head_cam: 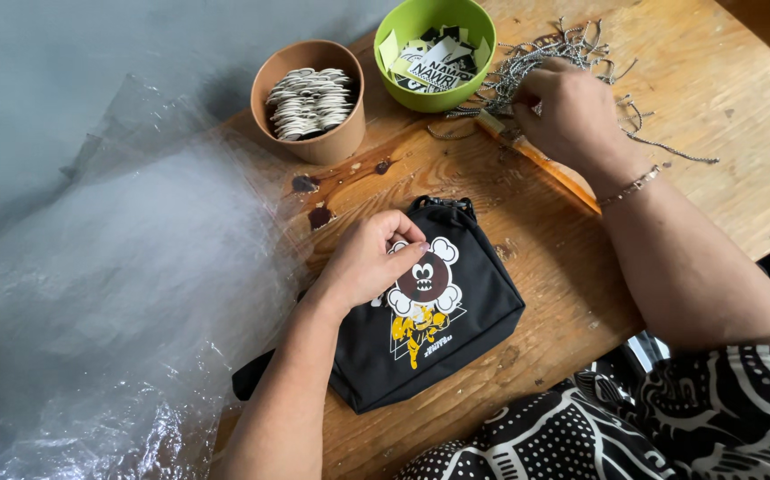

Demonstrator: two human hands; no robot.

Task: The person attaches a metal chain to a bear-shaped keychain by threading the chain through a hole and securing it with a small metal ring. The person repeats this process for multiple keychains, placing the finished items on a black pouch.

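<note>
A small black pouch (429,311) with a printed cartoon figure lies flat near the front edge of the wooden tabletop (741,98), its zipped top turned toward the far edge. The left hand (369,262) rests on the upper left part of the pouch, fingers curled and fingertips pinched at the print; whether they grip something small there cannot be told. The right hand (572,111) is at the far edge, fingers closed into a tangle of silver ball chains (536,58), apparently drawing one out. The step in hand appears to be picking out a chain while the pouch is held steady; the next move would call for freeing a single chain from the tangle and carrying it to the pouch. Beside the chains stands a green bowl (434,53) of printed cards, and left of it a brown paper cup (309,102) filled with flat pale tags. An orange strip (549,169) lies between the chains and the pouch. Clear plastic sheeting (109,320) covers the left edge; open wood remains right of the pouch and toward the far right corner.
</note>
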